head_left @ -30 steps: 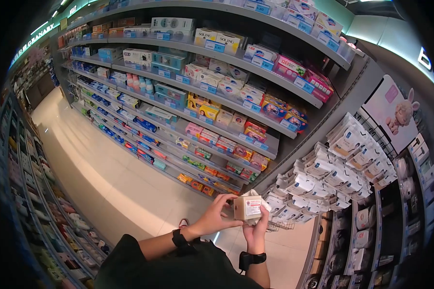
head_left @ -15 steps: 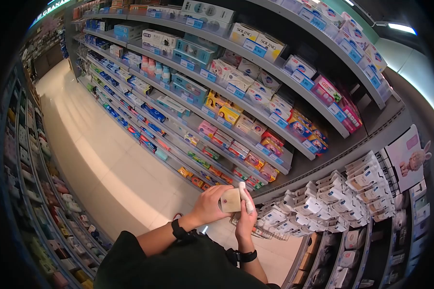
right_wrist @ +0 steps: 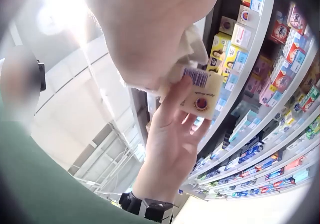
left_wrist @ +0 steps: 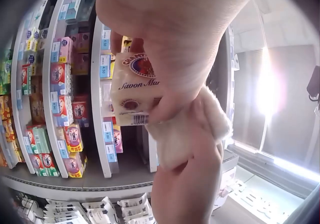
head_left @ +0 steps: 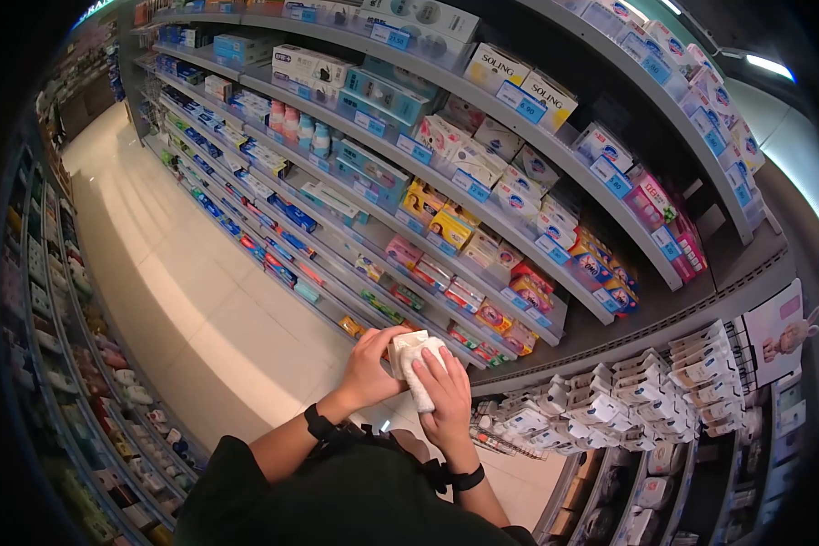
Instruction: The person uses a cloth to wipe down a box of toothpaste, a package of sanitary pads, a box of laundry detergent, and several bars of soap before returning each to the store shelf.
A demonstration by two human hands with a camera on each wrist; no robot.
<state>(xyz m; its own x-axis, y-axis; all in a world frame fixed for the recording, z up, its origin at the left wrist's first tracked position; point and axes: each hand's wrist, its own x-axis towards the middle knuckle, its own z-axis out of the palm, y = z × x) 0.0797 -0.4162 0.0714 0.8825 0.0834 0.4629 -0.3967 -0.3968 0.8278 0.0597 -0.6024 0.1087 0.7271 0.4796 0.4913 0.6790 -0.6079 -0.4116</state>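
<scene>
My left hand point(head_left: 366, 369) grips a cream-coloured packaged soap bar point(left_wrist: 132, 91) by its sides, thumb and fingers on opposite edges. Printed on the pack are "Savon Mar…", red-and-blue round emblems and a barcode. A folded, fluffy white cloth point(head_left: 420, 389) is in my right hand point(head_left: 446, 387), fingers bent over it and laying it against the soap. In the head view the cloth hides much of the pack. From the right wrist, the left thumb shows beside the barcode, and the cloth point(right_wrist: 195, 46) bunches at the pack's edge.
Tall grey shelving point(head_left: 482, 100) full of boxed soaps and toothpaste rises ahead. Several white packets point(head_left: 610, 400) hang on a rack at the right, beneath a sign with a rabbit-eared figure point(head_left: 787, 341). Another stocked shelf point(head_left: 82, 364) lines the left, across a tiled aisle point(head_left: 191, 291).
The soap has been turned in my hands, its labelled side no longer facing the head camera. My right hand has brought the cloth from behind and beside the pack over its near side.
</scene>
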